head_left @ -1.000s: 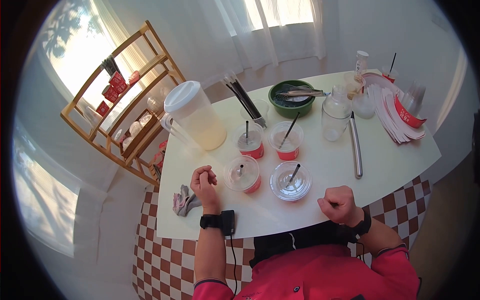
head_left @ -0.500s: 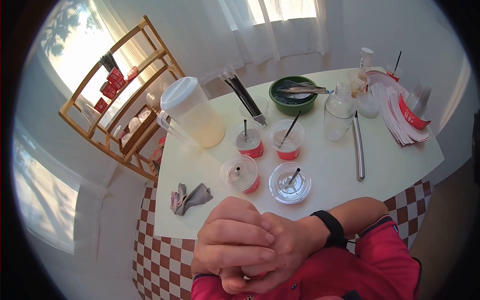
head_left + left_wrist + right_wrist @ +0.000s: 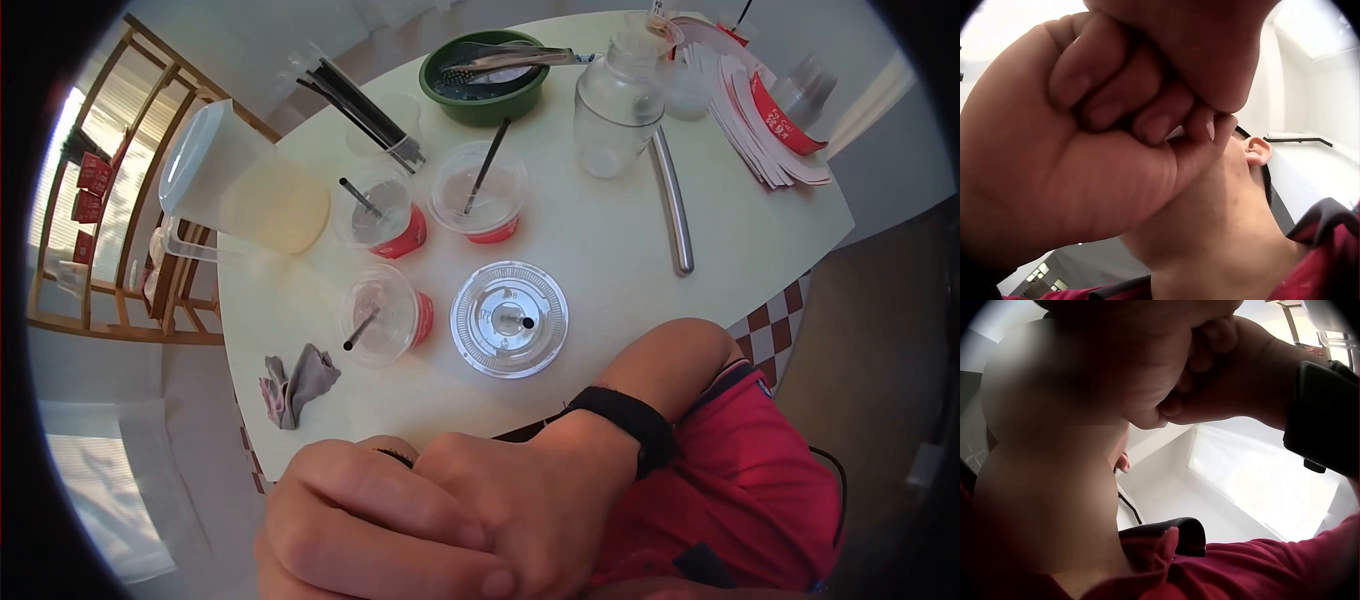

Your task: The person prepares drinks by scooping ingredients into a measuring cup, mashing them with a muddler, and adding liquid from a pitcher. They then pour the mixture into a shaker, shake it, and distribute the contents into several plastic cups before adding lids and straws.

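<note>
At the bottom of the head view, my left hand [image 3: 370, 525] lies over my right hand [image 3: 530, 500], its fingers curled round the right one's back. In the left wrist view the right hand [image 3: 1066, 175] shows its fingers curled in towards the palm, against the left hand [image 3: 1204, 50]. I see nothing else held. Beyond them on the table stand a lidded clear cup [image 3: 490, 345] and three red-banded cups [image 3: 422, 320] [image 3: 400, 235] [image 3: 492, 232], each with a black straw. Part of both hands is hidden where they overlap.
Left on the table [image 3: 600, 235] are a pitcher [image 3: 250, 190] and grey cloth [image 3: 305, 385]. Straws [image 3: 355, 105], a green bowl [image 3: 485, 105] and a clear shaker [image 3: 610, 115] stand behind. A metal rod [image 3: 672, 205] and paper stack [image 3: 745, 120] lie right.
My hands came together from apart, the left over the right, and are now larger and lower in the head view. The view has tilted down, closer to the cups.
</note>
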Tool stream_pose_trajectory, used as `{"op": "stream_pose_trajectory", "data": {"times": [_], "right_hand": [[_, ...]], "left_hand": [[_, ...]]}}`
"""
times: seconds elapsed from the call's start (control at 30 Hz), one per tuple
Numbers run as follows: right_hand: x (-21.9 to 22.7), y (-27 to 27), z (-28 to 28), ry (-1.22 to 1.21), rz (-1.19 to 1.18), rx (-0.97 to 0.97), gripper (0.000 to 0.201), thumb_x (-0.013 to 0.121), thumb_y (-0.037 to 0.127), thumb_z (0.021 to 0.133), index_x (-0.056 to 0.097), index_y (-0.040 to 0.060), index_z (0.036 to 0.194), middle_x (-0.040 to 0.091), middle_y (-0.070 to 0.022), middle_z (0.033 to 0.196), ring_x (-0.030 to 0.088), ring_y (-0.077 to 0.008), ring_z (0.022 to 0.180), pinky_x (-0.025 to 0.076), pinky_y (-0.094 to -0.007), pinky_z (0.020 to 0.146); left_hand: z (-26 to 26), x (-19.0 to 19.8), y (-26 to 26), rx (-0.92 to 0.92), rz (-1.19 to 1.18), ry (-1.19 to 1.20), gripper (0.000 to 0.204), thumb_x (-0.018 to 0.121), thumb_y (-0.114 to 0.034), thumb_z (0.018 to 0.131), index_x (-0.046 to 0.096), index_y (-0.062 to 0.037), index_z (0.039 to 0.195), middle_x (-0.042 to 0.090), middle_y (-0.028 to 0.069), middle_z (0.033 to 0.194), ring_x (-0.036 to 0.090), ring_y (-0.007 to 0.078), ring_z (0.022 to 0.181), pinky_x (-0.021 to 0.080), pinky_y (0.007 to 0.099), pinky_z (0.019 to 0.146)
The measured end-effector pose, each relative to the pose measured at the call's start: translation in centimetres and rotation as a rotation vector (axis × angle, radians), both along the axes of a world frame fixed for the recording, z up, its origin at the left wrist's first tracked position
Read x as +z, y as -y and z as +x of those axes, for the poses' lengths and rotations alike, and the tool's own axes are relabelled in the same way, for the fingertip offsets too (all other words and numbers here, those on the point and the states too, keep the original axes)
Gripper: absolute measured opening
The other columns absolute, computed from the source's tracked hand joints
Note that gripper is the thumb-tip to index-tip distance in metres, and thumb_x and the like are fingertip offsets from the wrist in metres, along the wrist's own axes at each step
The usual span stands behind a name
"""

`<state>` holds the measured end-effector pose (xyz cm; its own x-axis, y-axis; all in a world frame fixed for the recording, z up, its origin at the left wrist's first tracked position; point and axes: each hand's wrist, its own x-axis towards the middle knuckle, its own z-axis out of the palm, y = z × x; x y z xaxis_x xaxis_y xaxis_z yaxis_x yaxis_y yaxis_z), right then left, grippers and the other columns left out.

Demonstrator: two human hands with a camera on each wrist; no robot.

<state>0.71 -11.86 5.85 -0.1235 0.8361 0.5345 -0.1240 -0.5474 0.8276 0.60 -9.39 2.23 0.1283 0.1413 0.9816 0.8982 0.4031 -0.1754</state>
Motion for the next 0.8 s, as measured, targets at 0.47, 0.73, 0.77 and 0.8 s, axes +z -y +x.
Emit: {"op": "stream_pose_trajectory", "data": {"times": [0.47,0.73,0.77,0.8], "right_hand": [[-6.6,-4.2,3.3,1.308,0.596,-0.915,0.015,0.051,0.006,0.084,0.051,0.0162,0.074,0.050,0.0045,0.070,0.047,-0.0112,0.062,0.035,-0.0248,0.059],[-8.6,-4.2,4.6,1.428,0.679,-1.103,0.013,0.053,0.009,0.084,0.051,0.0154,0.073,0.050,0.0036,0.070,0.048,-0.0124,0.062,0.035,-0.0260,0.058],[-8.6,-4.2,4.7,1.429,0.680,-1.111,0.013,0.053,0.009,0.084,0.051,0.0153,0.073,0.050,0.0035,0.070,0.048,-0.0125,0.062,0.036,-0.0261,0.058],[-8.7,-4.2,4.8,1.436,0.684,-1.115,0.013,0.053,0.009,0.084,0.051,0.0152,0.073,0.050,0.0033,0.070,0.048,-0.0127,0.062,0.036,-0.0263,0.058]], "left_hand": [[0.2,-1.8,0.2,0.579,0.002,-0.331,0.020,0.046,-0.006,0.094,0.060,0.0032,0.084,0.062,0.0147,0.077,0.061,0.0286,0.061,0.053,0.0349,0.060],[0.6,-1.4,0.5,0.483,-0.091,-0.178,0.017,0.048,-0.007,0.094,0.057,0.0021,0.083,0.059,0.0131,0.074,0.059,0.0283,0.059,0.051,0.0362,0.060],[0.6,-1.5,0.6,0.481,-0.108,-0.173,0.017,0.048,-0.007,0.094,0.057,0.0018,0.082,0.058,0.0127,0.073,0.058,0.0280,0.059,0.051,0.0362,0.059],[0.6,-1.4,0.6,0.478,-0.124,-0.173,0.017,0.048,-0.008,0.094,0.056,0.0015,0.082,0.057,0.0123,0.073,0.057,0.0278,0.058,0.050,0.0361,0.059]]}}
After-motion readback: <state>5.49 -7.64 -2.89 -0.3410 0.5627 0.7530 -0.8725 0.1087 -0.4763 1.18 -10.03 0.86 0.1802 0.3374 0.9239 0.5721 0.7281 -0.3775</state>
